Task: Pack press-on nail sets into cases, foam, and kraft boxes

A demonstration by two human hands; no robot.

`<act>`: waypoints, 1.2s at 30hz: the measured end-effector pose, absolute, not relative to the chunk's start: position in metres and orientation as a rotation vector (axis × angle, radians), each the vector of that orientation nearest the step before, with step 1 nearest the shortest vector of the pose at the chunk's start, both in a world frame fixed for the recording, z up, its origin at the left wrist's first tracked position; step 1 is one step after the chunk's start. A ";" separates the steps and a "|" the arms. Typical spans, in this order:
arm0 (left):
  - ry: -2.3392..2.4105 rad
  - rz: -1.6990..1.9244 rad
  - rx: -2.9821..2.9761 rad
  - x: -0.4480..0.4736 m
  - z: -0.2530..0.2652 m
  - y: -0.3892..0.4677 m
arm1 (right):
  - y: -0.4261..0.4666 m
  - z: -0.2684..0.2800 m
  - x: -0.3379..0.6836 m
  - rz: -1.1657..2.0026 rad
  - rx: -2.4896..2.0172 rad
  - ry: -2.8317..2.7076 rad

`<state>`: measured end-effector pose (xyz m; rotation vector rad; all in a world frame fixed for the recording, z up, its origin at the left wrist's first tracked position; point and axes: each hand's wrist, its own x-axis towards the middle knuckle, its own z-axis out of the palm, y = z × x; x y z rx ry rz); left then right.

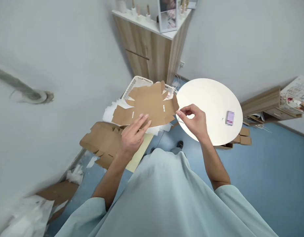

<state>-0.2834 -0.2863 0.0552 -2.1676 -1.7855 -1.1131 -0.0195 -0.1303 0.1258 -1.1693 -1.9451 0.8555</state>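
A flat, unfolded brown cardboard box blank (149,102) with cut flaps and two small white strips lies in front of me. My left hand (133,135) rests on its near edge with the fingers stretched out, pressing lightly or just touching. Beside the blank's right flap, my right hand (193,121) is closed in a pinch of thumb and forefinger. Something thin and whitish seems to be at its fingertips, too small to make out. Another cardboard blank (105,141) lies lower, to the left of my left hand.
White baskets (138,82) and white sheets (109,112) lie behind and under the blank. To the right stands a round white table (208,89) with a small purple item (230,118). A wooden cabinet (147,42) fills the corner. Small boxes (245,136) sit on the blue floor.
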 end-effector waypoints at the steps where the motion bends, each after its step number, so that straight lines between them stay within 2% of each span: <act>1: -1.707 -1.102 -2.229 -0.271 0.053 -0.270 | -0.124 0.123 -0.002 0.857 -1.207 -1.883; 9: -1.454 -0.959 -2.668 -0.146 -0.001 -0.142 | -0.076 0.060 0.159 0.858 -1.554 -1.536; 19: -1.432 -0.375 -3.287 0.013 -0.139 -0.039 | -0.035 -0.101 0.317 1.127 -1.913 -1.179; 28: -1.562 0.152 -3.370 0.064 -0.214 -0.023 | -0.033 -0.196 0.342 1.285 -2.111 -0.986; 36: -1.733 0.392 -3.294 0.055 -0.240 -0.039 | -0.019 -0.216 0.343 1.250 -2.335 -1.103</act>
